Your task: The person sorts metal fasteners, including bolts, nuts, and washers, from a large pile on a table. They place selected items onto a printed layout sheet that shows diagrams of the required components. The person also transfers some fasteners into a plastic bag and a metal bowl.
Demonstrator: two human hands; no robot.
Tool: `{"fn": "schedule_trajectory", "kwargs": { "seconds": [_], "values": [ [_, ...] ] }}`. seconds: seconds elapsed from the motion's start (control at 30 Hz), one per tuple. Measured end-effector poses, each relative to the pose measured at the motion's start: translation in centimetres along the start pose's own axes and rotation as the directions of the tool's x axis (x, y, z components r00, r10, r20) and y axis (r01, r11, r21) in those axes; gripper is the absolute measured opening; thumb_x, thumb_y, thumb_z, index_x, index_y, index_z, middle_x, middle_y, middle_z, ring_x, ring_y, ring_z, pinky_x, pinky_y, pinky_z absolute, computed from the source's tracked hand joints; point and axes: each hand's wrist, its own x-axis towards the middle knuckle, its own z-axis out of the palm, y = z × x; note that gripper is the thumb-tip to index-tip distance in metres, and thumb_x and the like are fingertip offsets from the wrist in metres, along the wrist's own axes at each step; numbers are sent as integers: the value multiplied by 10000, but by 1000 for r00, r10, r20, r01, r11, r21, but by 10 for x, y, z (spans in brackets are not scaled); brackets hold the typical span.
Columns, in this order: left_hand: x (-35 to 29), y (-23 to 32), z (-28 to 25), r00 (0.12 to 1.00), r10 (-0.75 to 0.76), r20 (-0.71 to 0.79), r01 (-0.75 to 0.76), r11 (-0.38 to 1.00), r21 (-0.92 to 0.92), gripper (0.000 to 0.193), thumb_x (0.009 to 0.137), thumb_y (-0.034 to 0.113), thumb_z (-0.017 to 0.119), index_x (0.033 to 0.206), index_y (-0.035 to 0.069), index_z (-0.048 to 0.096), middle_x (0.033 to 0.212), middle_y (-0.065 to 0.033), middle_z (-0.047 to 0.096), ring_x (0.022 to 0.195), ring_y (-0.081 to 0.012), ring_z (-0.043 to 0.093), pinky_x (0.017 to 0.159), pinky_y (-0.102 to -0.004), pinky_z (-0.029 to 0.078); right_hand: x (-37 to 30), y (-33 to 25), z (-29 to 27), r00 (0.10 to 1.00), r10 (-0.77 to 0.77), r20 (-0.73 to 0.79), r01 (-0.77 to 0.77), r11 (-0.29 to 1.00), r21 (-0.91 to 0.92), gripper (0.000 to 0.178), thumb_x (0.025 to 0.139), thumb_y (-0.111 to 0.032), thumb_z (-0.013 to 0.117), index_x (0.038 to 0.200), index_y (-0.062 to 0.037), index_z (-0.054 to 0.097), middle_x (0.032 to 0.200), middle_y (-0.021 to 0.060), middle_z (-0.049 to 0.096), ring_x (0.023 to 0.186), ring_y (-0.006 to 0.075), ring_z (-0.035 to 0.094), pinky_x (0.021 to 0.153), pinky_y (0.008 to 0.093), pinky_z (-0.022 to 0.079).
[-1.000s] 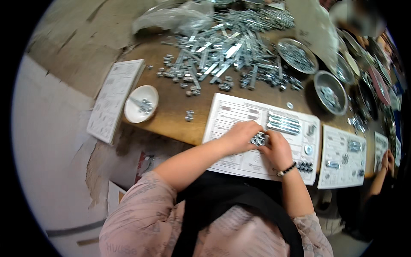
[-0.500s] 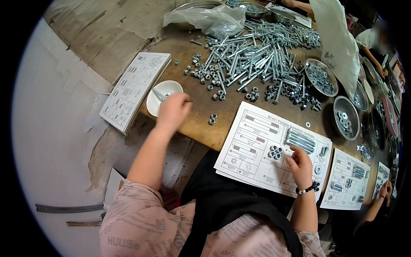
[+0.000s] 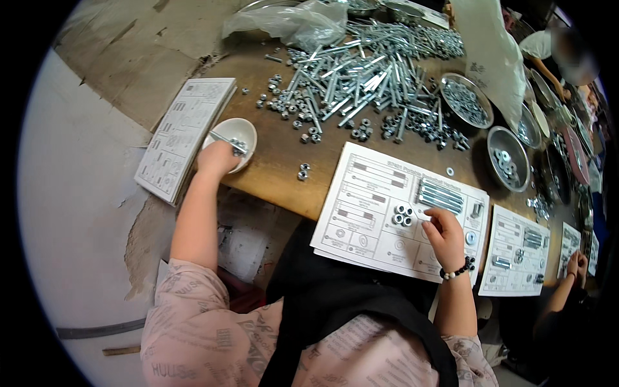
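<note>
My left hand (image 3: 217,159) grips the near left rim of a white bowl (image 3: 251,132) at the table's left corner; its fingertips are partly hidden. Inside the bowl lie a long bolt (image 3: 225,140) and several nuts (image 3: 238,146). My right hand (image 3: 446,237), with a beaded bracelet on its wrist, hovers over a printed parts sheet (image 3: 332,222). Its thumb and forefinger are apart, with nothing visible between them. Beside its fingertips stand several lock nuts (image 3: 403,216) in a cluster. Above them lies a row of long bolts (image 3: 441,196). A washer (image 3: 471,238) rests at the sheet's right.
A large heap of bolts (image 3: 367,77) and loose nuts covers the wooden table (image 3: 271,184). Steel bowls hold small hardware (image 3: 465,103) and washers (image 3: 506,164). A stack of printed sheets (image 3: 184,138) lies left. Another person's hands (image 3: 576,264) are over a sheet at far right.
My left hand has moved left across the bowl to its near left rim. The bowl has shifted slightly toward me. My right hand stays over the sheet, its fingers a little more apart. The whole view has shifted.
</note>
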Motion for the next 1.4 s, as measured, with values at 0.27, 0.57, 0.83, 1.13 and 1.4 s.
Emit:
{"fn": "schedule_trajectory", "kwargs": {
  "seconds": [0.27, 0.57, 0.83, 1.13, 1.4],
  "values": [
    [-65, 41, -16, 905, 233, -355, -365, 855, -368, 179, 737, 143, 591, 874, 28, 576, 827, -136, 606, 753, -291, 594, 672, -372, 475, -4, 2, 0, 1000, 13, 16, -13, 1000, 13, 194, 755, -94, 641, 930, -26, 591, 723, 53, 518, 617, 142, 494, 572, 261, 421],
    [-134, 135, 28, 510, 836, -202, -826, 410, -387, 203, 697, 161, 651, 868, 76, 583, 812, -71, 563, 780, -249, 556, 683, -352, 437, -8, -4, 7, 997, -28, 69, 25, 998, 49, 188, 751, -93, 644, 923, -34, 594, 700, 57, 506, 597, 158, 483, 552, 269, 403],
    [-137, 135, 26, 454, 876, -161, -849, 370, -377, 276, 689, 169, 667, 934, 86, 571, 841, -61, 570, 832, -237, 554, 740, -347, 415, -14, -2, 14, 990, -42, 135, 36, 998, 52, 190, 753, -122, 650, 917, -40, 600, 689, 65, 514, 607, 178, 504, 567, 285, 421],
    [-101, 120, 1, 693, 675, -253, -667, 467, -581, 259, 732, 172, 642, 950, 51, 575, 818, -97, 557, 727, -251, 561, 652, -343, 454, -20, -4, 18, 939, -6, 344, 6, 1000, 0, 145, 773, -173, 615, 823, -38, 613, 758, 105, 584, 719, 263, 558, 649, 330, 449],
    [20, 83, -23, 832, 345, -435, -539, 685, -490, 268, 725, 206, 634, 935, 44, 594, 855, -114, 577, 791, -271, 572, 711, -351, 455, -18, -2, 18, 936, 7, 352, -2, 1000, -13, 141, 761, -177, 630, 799, -41, 616, 735, 106, 578, 703, 264, 556, 631, 330, 446]
  ]
}}
